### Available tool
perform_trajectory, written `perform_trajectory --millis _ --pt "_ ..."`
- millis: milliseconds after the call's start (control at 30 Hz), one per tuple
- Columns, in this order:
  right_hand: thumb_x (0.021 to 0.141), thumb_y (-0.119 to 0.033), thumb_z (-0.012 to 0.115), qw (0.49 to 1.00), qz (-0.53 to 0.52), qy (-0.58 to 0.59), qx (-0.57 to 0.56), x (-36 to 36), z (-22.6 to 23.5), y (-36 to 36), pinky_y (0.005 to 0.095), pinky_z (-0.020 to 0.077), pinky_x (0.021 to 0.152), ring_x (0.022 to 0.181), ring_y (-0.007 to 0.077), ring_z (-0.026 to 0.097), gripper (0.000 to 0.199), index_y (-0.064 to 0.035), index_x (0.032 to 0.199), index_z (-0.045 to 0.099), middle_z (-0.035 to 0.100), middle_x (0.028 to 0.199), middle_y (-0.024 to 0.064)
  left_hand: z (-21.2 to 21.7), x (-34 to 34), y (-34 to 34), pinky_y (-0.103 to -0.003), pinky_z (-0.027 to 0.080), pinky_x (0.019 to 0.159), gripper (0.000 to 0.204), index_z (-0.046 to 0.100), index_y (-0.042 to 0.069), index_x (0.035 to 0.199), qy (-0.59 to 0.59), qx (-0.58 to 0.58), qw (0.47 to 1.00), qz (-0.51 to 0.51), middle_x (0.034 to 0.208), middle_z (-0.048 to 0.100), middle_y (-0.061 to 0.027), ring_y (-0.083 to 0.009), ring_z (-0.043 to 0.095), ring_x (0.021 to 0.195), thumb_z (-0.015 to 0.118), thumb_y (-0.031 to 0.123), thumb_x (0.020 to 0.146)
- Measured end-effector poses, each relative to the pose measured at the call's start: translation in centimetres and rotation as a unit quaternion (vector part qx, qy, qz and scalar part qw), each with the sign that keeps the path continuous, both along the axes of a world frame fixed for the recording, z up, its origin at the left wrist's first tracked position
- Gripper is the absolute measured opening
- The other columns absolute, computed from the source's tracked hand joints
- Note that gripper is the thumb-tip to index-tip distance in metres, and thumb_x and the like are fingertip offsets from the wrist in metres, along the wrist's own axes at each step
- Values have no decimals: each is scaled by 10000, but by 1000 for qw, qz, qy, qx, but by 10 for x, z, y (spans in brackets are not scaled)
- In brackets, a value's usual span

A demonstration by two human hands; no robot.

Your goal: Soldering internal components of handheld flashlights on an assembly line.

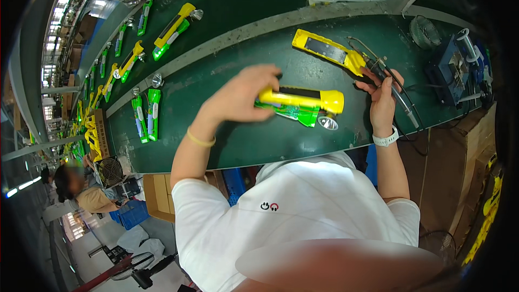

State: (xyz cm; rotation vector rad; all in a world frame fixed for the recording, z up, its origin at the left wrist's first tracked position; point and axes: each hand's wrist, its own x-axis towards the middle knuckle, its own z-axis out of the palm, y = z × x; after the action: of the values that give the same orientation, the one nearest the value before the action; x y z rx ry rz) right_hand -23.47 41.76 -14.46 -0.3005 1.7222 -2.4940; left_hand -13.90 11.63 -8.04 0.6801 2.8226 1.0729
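Observation:
My left hand is closed round the left end of a yellow flashlight housing, slightly blurred. Under and beside that housing lies a green part with a circuit board, and a round silver reflector sits at its right end. My right hand grips a soldering iron, with its cable looping down beside the wrist. A second yellow housing half lies on the bench beyond, its inner side up. Its right end is next to the iron's upper end and my fingers.
A blue soldering station with a solder spool and a coiled wire holder stand at the right. Two green parts lie at the left. Past a raised rail, yellow and green flashlight parts line a green belt. A person sits further left.

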Motion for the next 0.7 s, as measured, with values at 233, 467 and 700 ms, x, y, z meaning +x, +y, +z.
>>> perform_trajectory --millis 233,467,700 --pt "969 -274 385 999 39 -25 -17 -1 -8 0 402 489 856 1036 298 570 308 -79 1189 293 505 1146 208 -37 8 -30 -347 443 845 435 465 64 965 -41 75 979 187 1051 542 -136 -287 551 961 747 136 641" --pt "958 -281 409 999 49 -10 -4 0 -10 -4 426 492 842 1021 325 573 341 -59 1189 291 495 1141 199 -60 -128 -146 -345 448 736 505 426 66 1007 13 -25 939 343 879 547 -133 -262 560 811 762 221 663" --pt "922 -375 464 999 29 -22 21 3 -4 -6 423 506 812 1006 349 580 428 -57 1158 301 503 1133 208 -23 -240 -227 -339 445 882 828 395 47 1234 -176 -17 899 401 1095 581 -174 -239 552 1060 793 418 610"
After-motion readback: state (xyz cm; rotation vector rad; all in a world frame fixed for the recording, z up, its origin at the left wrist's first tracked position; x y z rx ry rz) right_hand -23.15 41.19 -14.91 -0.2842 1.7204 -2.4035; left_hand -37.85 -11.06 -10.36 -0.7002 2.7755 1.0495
